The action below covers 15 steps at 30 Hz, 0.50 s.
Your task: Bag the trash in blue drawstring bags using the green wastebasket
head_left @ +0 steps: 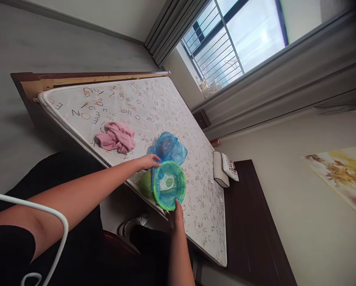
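Green basket (184,185) held at the mattress (154,95) edge

Head view: left hand (149,161) pinches the basket rim, fingers nearly closed; right hand (175,216) grips it, thumb on top, other fingers mostly hidden. Blue plastic (170,147) bulges over the mattress; a pink towel (117,138) lies on it.

Tilted head view, facing downward
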{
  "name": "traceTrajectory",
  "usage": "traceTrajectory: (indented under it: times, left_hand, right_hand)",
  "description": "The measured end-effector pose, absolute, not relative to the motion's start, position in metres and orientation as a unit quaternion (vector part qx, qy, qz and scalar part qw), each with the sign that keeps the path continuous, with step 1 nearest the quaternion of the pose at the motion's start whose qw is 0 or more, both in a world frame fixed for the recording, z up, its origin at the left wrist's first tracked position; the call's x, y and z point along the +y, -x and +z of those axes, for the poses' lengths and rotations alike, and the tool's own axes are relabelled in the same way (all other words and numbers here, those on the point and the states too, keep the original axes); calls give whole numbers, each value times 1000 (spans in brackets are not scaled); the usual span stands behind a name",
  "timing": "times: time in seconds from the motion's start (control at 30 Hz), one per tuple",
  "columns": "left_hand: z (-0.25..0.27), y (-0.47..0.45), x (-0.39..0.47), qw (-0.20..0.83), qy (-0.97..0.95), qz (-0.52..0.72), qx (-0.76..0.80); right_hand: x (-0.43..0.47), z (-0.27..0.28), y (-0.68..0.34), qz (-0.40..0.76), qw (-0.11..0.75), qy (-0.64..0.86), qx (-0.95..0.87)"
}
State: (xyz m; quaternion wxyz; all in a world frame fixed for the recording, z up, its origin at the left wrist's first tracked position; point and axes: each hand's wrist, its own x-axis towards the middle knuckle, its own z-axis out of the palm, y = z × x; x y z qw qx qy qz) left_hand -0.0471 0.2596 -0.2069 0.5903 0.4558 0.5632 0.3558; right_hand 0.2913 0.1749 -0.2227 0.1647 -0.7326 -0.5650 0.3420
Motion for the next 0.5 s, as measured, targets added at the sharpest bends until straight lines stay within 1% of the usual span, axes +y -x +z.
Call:
traceTrajectory:
  times: [0.07,0.17,0.37,0.5]
  left_hand:
    - [-202,48,258,628,-427,375,533]
    - [-198,51,257,666,-376,398,506]
    - [-193,59,263,638,-327,492,493]
    - [-186,60,262,646,-285,531,470]
  right_hand:
    - [172,-224,-287,392,184,738,-517]
    - [176,-225,-281,422,213,748,-466]
    - [184,-228,-274,469,343,740,-338]
    - [185,-224,-271,469,377,740,-302]
